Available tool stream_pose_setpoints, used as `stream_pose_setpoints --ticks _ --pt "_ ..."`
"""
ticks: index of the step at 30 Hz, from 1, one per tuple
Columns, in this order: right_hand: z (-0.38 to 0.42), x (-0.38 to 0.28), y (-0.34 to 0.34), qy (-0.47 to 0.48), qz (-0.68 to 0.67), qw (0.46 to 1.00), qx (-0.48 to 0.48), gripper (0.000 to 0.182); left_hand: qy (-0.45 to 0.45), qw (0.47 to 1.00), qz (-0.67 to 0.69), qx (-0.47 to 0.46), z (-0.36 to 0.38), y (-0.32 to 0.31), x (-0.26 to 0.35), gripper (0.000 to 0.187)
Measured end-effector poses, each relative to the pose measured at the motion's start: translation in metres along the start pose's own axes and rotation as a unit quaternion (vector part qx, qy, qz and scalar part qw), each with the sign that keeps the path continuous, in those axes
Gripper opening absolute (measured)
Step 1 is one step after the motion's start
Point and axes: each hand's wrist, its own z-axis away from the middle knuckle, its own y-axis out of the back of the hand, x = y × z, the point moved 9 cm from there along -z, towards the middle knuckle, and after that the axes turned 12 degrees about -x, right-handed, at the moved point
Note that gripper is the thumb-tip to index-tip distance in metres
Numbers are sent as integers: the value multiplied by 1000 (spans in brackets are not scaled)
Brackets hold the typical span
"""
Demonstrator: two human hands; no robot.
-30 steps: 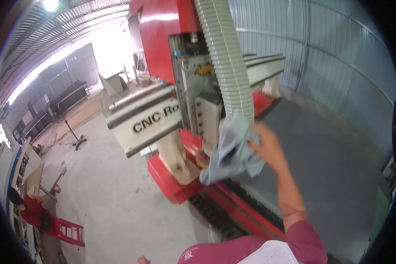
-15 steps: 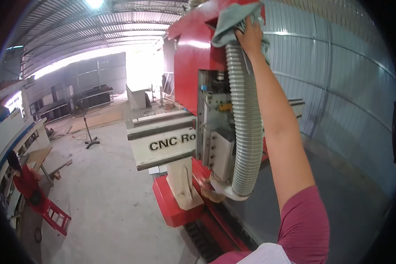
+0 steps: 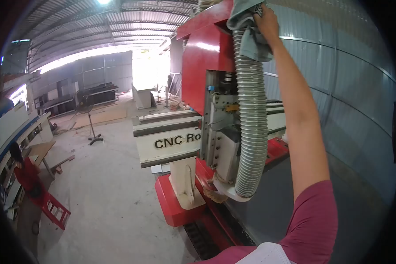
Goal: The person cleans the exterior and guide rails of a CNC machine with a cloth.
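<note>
Change of position: one second ago the cloth (image 3: 257,47) was at the lower end of the hose (image 3: 251,127); I now have it at the upper end, top centre of the frame. I judge that the contact area has shifted to the upper ribs, leaving the lower ribs exposed.

Right hand (image 3: 268,24): raised, arm extended, fingers curled closed on bunched cloth. Left hand: out of view; I cannot tell its state.

Materials: the cloth is soft, grey-green, loosely folded, with one flap hanging over the ribs. The hose is a flexible, glossy, ribbed tube, curving slightly down to a pale collar (image 3: 235,192) below centre. The housing (image 3: 202,61) beside the cloth is angular, with smooth red paint. The beam (image 3: 169,141), at centre, is off-white with dark lettering.
</note>
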Motion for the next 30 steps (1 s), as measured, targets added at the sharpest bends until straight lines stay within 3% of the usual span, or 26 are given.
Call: stream_pose_setpoints --ticks 4,5,9,11,15,16,17,18,21,23,25,30 --pt "-63 87 -64 40 39 996 -63 48 17 999 37 15 3 13 -24 36" --pt "-57 71 -54 3 41 988 -152 48 23 999 45 19 5 16 -32 35" --pt "-44 103 -56 -39 6 989 -144 49 52 995 76 32 15 26 -64 34" --pt "-30 139 -74 -133 48 977 -157 47 69 993 88 39 20 30 -84 34" --pt "32 103 -86 -113 126 963 -209 39 104 987 110 47 38 36 -136 32" --pt "51 93 -90 -53 89 977 -189 39 111 985 120 52 47 39 -153 32" --pt "82 74 -78 -84 53 978 -183 41 115 983 131 56 55 43 -172 32" --pt "106 57 -72 -55 41 980 -186 38 116 980 153 61 60 49 -187 32" --pt "223 -15 -40 -161 26 925 -344 47 99 960 245 94 77 80 -233 31" --pt "275 -36 -28 -17 66 959 -276 39 86 946 296 105 68 95 -223 31" --pt "329 -57 6 -2 62 982 -178 42 122 951 274 71 49 97 -187 36" --pt "452 -66 45 -97 9 957 -271 55 40 983 178 36 50 95 -73 44"
